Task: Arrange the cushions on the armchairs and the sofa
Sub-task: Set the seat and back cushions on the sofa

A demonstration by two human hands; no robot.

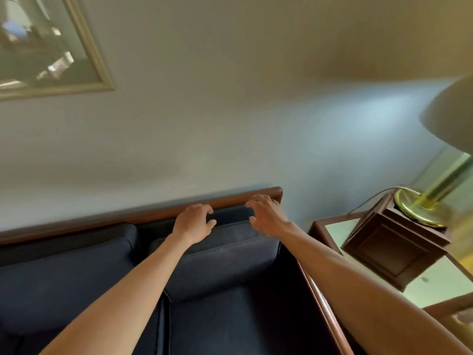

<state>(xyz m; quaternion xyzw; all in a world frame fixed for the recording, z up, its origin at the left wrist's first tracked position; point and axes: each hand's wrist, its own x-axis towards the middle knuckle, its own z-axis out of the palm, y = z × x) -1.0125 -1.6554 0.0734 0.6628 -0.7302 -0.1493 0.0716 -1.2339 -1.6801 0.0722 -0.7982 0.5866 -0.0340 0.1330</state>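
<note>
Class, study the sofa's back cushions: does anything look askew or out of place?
Yes. The right back cushion sits tilted and apart from the left back cushion, leaving a dark gap. Both hands, left hand and right hand, reach over its top.

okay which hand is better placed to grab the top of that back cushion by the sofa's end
Left. The left hand is curled at the top edge of the back cushion; the right hand is open, beside the wooden sofa frame.

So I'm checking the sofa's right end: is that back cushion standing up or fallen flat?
Standing up: the back cushion leans against the sofa back, with both hands at its top edge.
</note>
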